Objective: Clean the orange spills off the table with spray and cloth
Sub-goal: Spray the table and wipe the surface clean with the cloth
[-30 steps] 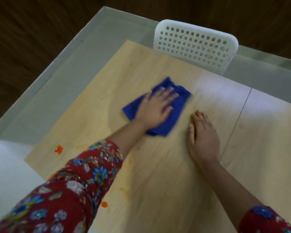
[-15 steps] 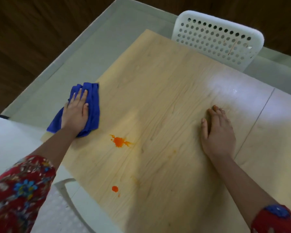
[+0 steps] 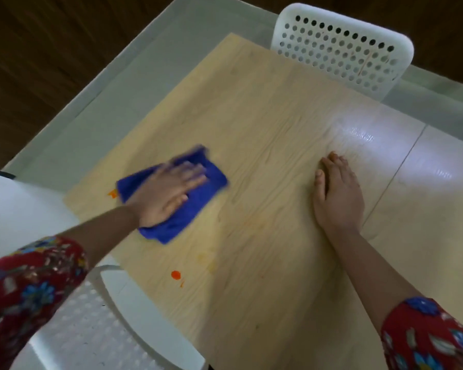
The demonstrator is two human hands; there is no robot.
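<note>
Left hand (image 3: 169,194) presses flat, fingers straight, on the blue cloth (image 3: 195,208) to scrub. Right hand (image 3: 337,193) lies open and empty, bracing on the bench (image 3: 265,116).

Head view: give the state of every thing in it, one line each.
Table: faint orange smears below the cloth.
Cloth: bunched, flat on the table, blurred.
Left hand: fingers straight, pressing the cloth.
Right hand: flat on the table, holding nothing.
Orange drop: unwiped, apart from the cloth.
Orange spot: unwiped, at the cloth's left corner.
</note>
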